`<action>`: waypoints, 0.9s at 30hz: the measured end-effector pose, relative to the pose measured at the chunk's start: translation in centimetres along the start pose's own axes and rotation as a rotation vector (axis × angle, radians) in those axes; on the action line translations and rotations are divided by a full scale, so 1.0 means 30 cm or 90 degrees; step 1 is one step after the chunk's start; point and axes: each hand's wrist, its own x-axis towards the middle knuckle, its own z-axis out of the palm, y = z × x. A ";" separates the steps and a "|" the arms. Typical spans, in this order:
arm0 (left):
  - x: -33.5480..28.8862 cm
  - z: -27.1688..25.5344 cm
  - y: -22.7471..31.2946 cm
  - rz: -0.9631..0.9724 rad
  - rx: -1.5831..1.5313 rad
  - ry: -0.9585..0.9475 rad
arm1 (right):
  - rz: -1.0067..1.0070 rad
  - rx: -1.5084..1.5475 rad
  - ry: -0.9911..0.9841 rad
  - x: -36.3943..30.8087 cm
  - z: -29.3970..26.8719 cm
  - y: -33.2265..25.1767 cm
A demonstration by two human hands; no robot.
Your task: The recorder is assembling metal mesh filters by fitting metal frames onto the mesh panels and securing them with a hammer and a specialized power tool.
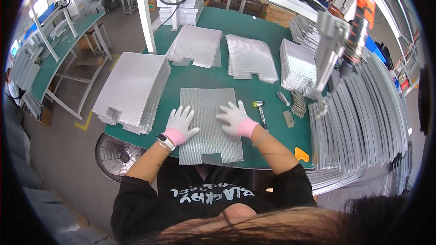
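Observation:
In front of me a notched sheet of silvery metal mesh [209, 118] lies flat on the green table, its cut-out toward my body. My left hand [180, 124], in a white glove with a pink cuff, rests with fingers spread on the sheet's left edge. On the right part of the sheet lies my right hand [236, 119], gloved the same way, fingers apart. Neither hand grips anything. Just right of my right hand is a small hammer [260, 112] with a yellow-green tip. A screwdriver [284, 99] lies beyond it, beside a pile of small metal pieces [298, 105].
Stacks of mesh sheets stand at the left [131, 86], at the back [195, 43] and back right [252, 56]. Long grey metal strips [359, 122] fill the right side. An orange power tool [361, 18] hangs above them. An orange scraper [301, 154] lies by the front edge.

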 end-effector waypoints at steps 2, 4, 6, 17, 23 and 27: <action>0.011 0.061 -0.034 0.009 0.020 0.024 | 0.008 0.010 0.164 0.165 -0.035 0.088; 0.025 0.043 -0.034 -0.005 0.008 -0.004 | 0.061 -0.039 0.260 0.348 -0.089 0.170; 0.029 0.031 -0.031 0.000 0.002 0.002 | 0.183 -0.061 0.263 0.521 -0.127 0.245; 0.021 0.042 -0.061 -0.017 -0.058 -0.015 | 0.466 -0.135 0.194 0.905 -0.201 0.269; 0.035 0.041 -0.047 0.008 -0.063 0.028 | 0.082 0.276 0.762 0.725 -0.402 0.301; 0.029 0.078 -0.061 0.006 -0.091 0.076 | -0.006 0.500 0.822 0.479 -0.450 0.202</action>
